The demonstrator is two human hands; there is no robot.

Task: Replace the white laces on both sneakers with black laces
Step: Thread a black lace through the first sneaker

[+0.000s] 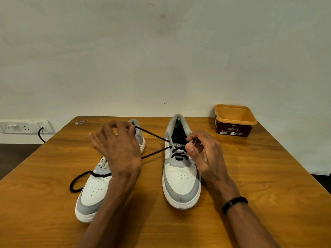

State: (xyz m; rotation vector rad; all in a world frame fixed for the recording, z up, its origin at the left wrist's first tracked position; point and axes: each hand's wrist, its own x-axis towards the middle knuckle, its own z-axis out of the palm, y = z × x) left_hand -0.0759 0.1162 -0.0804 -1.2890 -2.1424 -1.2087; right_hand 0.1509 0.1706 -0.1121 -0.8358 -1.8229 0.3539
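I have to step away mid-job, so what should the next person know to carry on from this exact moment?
Left hand: pinches one end of the black lace, pulled taut up and to the left, over the left sneaker.
Right hand: fingers at the right sneaker eyelets; its grip on the lace is unclear.
Done: right sneaker has black lace crossed through its lower eyelets; the other end trails across the left sneaker in a loop on the table.
Left: finish the upper eyelets, then swap the left sneaker's white lace, still threaded.
Orange tub sits at the far right.
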